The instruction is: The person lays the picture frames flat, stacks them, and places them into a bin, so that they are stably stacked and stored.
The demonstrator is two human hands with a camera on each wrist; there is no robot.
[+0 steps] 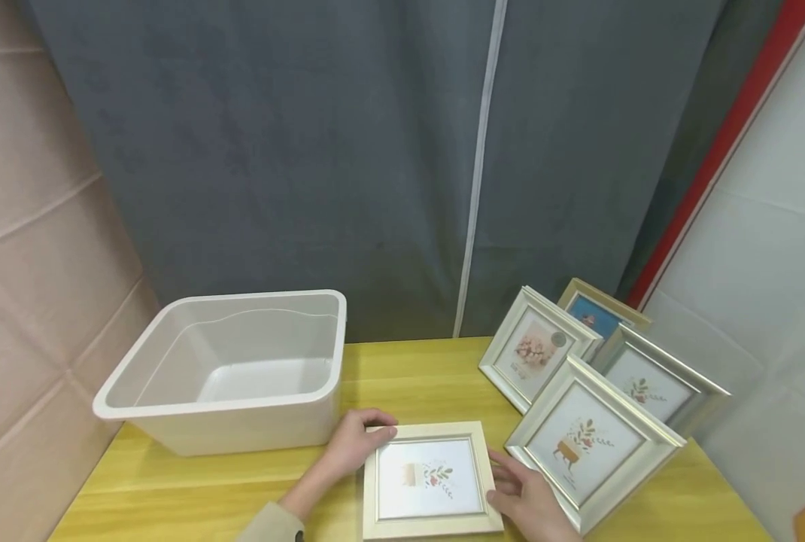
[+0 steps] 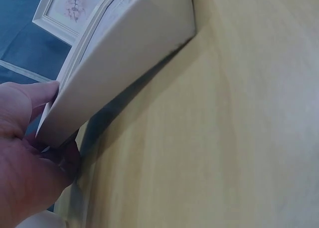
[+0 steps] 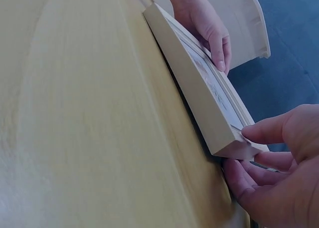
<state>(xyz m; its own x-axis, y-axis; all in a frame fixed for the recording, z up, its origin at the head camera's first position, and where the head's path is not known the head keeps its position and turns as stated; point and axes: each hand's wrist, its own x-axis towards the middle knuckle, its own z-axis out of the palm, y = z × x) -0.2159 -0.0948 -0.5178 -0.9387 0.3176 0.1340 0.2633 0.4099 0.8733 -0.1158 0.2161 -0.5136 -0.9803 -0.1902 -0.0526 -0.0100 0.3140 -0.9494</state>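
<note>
A cream picture frame (image 1: 432, 480) with a plant print lies face up at the table's front, its print turned sideways. My left hand (image 1: 358, 443) pinches its far left corner, thumb on the front face and fingers below, as the left wrist view shows. At the opposite side my right hand (image 1: 526, 493) grips the right edge, thumb on top and fingers underneath in the right wrist view. The picture frame (image 3: 199, 88) is slightly raised off the wood there, with a dark gap under its edge.
A white plastic tub (image 1: 240, 425) stands at the left back. On the right several picture frames lean together, with a silver-cream one (image 1: 585, 444) in front and a pink-flower one (image 1: 534, 350) behind. A grey curtain (image 1: 308, 165) hangs behind the wooden table (image 1: 402, 384).
</note>
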